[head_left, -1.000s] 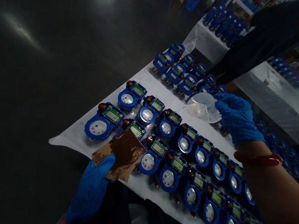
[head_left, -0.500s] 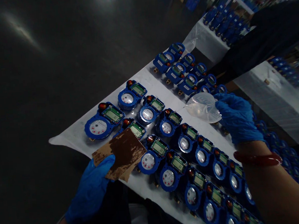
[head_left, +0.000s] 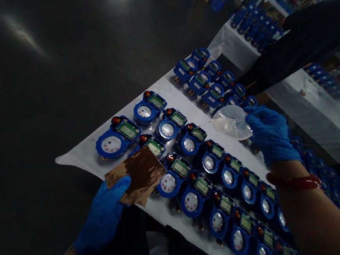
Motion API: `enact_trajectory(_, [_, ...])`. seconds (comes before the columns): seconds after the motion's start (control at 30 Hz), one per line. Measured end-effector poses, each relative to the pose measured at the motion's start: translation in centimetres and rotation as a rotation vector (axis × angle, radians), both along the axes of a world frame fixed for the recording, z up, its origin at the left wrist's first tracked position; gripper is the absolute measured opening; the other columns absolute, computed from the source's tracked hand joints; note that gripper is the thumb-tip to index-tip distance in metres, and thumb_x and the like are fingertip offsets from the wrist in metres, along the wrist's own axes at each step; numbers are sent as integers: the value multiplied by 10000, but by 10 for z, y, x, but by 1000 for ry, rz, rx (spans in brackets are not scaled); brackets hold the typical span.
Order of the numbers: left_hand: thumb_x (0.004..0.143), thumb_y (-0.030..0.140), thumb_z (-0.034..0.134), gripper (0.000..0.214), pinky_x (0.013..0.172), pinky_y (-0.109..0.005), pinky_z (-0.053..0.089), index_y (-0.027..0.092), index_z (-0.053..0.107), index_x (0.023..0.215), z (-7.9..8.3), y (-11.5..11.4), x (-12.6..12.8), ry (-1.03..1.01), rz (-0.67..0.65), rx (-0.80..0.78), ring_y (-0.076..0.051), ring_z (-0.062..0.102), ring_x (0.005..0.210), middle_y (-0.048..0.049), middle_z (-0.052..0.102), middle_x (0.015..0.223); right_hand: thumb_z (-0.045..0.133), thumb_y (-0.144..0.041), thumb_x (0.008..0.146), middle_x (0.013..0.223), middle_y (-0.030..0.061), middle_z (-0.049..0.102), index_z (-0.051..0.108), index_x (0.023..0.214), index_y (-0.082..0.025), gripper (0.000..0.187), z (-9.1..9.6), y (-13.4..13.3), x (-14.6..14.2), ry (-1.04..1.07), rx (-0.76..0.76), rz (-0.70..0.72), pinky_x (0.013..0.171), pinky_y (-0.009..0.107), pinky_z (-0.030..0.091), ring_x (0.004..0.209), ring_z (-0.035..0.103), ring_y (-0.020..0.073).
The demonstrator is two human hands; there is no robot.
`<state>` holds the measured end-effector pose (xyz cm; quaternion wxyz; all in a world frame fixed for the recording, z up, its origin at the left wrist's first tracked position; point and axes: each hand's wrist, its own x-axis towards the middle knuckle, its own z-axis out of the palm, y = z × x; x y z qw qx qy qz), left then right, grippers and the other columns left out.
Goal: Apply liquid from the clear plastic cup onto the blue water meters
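Note:
Rows of blue water meters (head_left: 170, 129) with white dials and green displays lie on a white sheet (head_left: 81, 156). My left hand (head_left: 103, 217), in a blue glove, grips a stained brown piece of cardboard (head_left: 137, 175) over the near edge of the meters. My right hand (head_left: 270, 133), also gloved, holds a clear plastic cup (head_left: 230, 122) tilted on its side above the middle rows, its spout toward a meter (head_left: 192, 137). A red bangle (head_left: 293, 180) circles my right wrist.
A second group of blue meters (head_left: 204, 77) sits farther along the sheet. Another white-covered table (head_left: 237, 43) with more meters stands at the upper right. A dark-sleeved arm (head_left: 299, 50) of another person crosses there. Dark floor (head_left: 51, 74) fills the left.

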<state>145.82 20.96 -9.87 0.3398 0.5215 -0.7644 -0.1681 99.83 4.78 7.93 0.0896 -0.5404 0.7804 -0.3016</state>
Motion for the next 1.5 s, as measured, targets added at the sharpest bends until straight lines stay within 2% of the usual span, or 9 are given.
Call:
enact_trajectory(0.13, [1016, 202, 495, 414, 972, -475, 700, 189, 685, 1383, 2, 0, -1, 11, 0, -29, -358, 807, 1167, -197, 768, 1323, 628, -446, 614, 743, 21, 692, 596, 606, -255, 194, 0, 0, 2, -14, -3, -7, 693, 372, 464, 692, 569, 202])
enact_trajectory(0.37, [1019, 187, 484, 483, 986, -508, 697, 265, 630, 1473, 5, 0, -2, 24, 5, -6, -365, 797, 1199, -177, 754, 1345, 652, -433, 643, 755, 3, 701, 603, 635, -254, 186, -3, 1, -2, -29, -12, 7, 715, 383, 477, 711, 594, 206])
enact_trajectory(0.6, [1021, 217, 504, 414, 957, -472, 708, 214, 676, 1397, 6, 1, 0, -17, -7, -16, -363, 814, 1156, -186, 793, 1288, 641, -414, 654, 761, 15, 695, 612, 647, -248, 168, -3, 2, -1, -28, -1, -4, 729, 399, 492, 712, 602, 207])
enact_trajectory(0.7, [1025, 251, 512, 398, 937, -499, 714, 193, 675, 1384, 6, 0, 0, -33, -19, -51, -380, 819, 1138, -183, 815, 1246, 635, -424, 650, 751, 16, 685, 627, 664, -249, 177, -3, 3, -1, -30, -6, 3, 742, 411, 491, 713, 608, 214])
enact_trajectory(0.97, [1023, 219, 480, 386, 926, -470, 716, 162, 697, 1337, 8, -2, -1, -55, -13, -75, -359, 824, 1119, -189, 812, 1242, 633, -412, 647, 689, -1, 651, 644, 671, -249, 165, -1, 5, 2, -30, -18, 3, 675, 371, 475, 669, 575, 197])
enact_trajectory(1.2, [1041, 225, 473, 365, 943, -475, 712, 183, 659, 1352, 11, -3, -2, -75, -24, -92, -355, 819, 1133, -177, 799, 1248, 636, -436, 675, 680, -6, 666, 659, 704, -250, 190, -2, 6, -3, -14, -4, 18, 674, 372, 465, 667, 586, 201])
enact_trajectory(1.33, [1034, 238, 501, 372, 965, -486, 705, 172, 668, 1359, 9, -2, 0, -43, -37, -61, -369, 812, 1152, -190, 801, 1258, 637, -406, 688, 737, 4, 689, 676, 740, -247, 172, -2, 7, -2, -12, -11, 14, 708, 386, 498, 697, 599, 205])
enact_trajectory(1.5, [1018, 207, 503, 398, 981, -502, 699, 198, 674, 1377, 2, -1, 0, -21, -18, -37, -369, 804, 1180, -174, 808, 1275, 646, -376, 668, 691, 0, 638, 628, 653, -245, 134, 0, 6, 3, -11, -13, -18, 694, 389, 508, 669, 573, 198])
